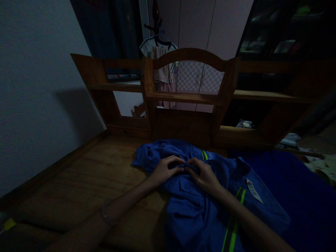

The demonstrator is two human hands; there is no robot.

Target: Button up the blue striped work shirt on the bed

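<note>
A blue work jacket (189,206) with yellow-green stripes lies rumpled on a wooden surface (105,164). My left hand (167,168) pinches a fold of its cloth between thumb and fingers. Right beside it, my right hand (203,175) grips the same fold, so the fingertips of both hands nearly meet. Just below them shows a pocket flap (189,188) with a round button. A white label (254,190) sits on the jacket to the right of my right hand. Whether a button is between my fingers cannot be seen.
A wooden shelf unit (183,98) stands along the far edge. A white wall (44,98) rises on the left. Darker blue cloth (296,182) lies to the right. Beyond the shelf, clothes hang on a rack (159,43) before a pale wardrobe (195,28).
</note>
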